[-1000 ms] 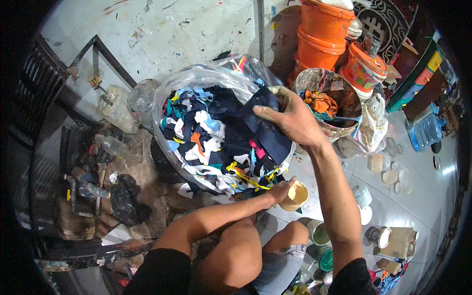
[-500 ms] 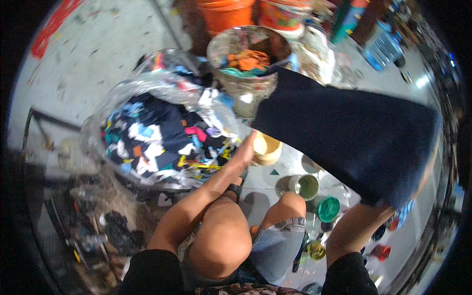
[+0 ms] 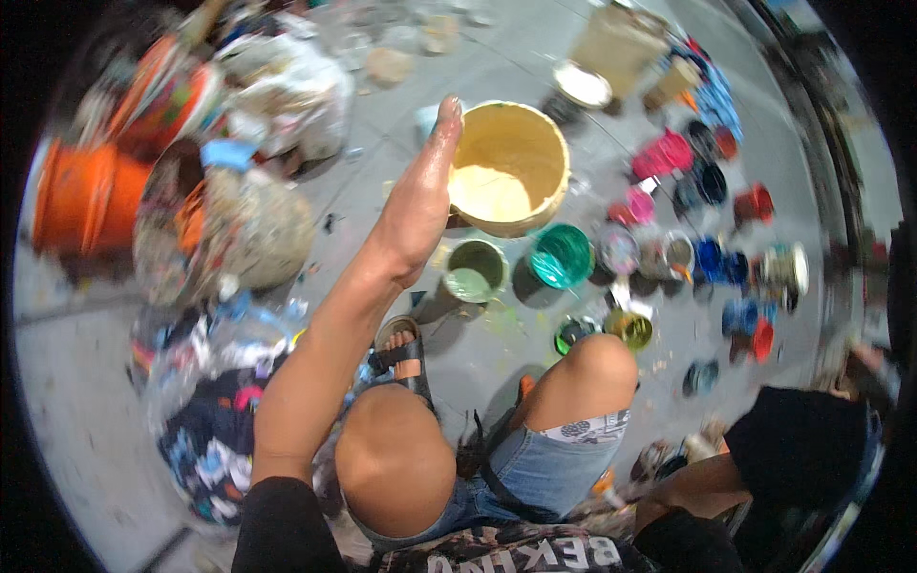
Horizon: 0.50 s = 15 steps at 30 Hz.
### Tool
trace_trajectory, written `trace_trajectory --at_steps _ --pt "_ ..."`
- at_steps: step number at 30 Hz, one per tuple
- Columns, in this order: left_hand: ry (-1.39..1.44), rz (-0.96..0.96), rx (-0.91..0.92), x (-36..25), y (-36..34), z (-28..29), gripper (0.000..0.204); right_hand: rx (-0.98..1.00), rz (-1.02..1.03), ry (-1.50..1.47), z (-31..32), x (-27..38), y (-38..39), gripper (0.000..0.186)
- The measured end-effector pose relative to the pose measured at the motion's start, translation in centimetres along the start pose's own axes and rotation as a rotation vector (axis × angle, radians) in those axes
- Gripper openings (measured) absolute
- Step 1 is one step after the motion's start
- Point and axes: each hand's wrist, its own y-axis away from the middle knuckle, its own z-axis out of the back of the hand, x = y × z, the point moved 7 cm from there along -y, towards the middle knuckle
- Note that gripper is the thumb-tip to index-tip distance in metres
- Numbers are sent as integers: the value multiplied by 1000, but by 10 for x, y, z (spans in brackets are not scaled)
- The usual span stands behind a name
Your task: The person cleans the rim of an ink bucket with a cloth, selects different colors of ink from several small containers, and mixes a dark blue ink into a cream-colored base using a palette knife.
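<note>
A person seated low, knees apart, bears a cream-yellow tub point(image 3: 521, 134) aloft over a tiled floor point(image 3: 353, 196), the left hand point(image 3: 417, 215) closed on its side, thumb laid up along the rim and the other fingers out of sight. The right forearm point(image 3: 702, 485) runs to a dark cloth point(image 3: 802, 435) toward the floor's near right corner; the cloth hides the right hand, so its grip cannot be told.

The step in hand appears to be keeping the tub up while the cloth is managed off to the side. The next move would call for a level tub, a steady hold and cloth kept clear of the pots.

The tub is round, wide-mouthed and open, tipped toward the camera's view, with a paler pool, apparently paint, in its bottom and darker smears on the outer wall. It hangs between cloth scraps point(image 3: 224, 420) toward the floor's left edge and blue and red pots nearer its right; a teal pot point(image 3: 562, 256) and a pale-green pot point(image 3: 475, 272) stand on the tiles nearby.
</note>
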Motion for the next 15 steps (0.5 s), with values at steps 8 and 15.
trace_trajectory --at_steps 8,15 --pt "-207 80 628 72 -24 -178 70 -457 -247 286 115 -70 149 33" --pt "-288 435 982 119 5 -270 67 -221 -651 347 60 -131 214 35"
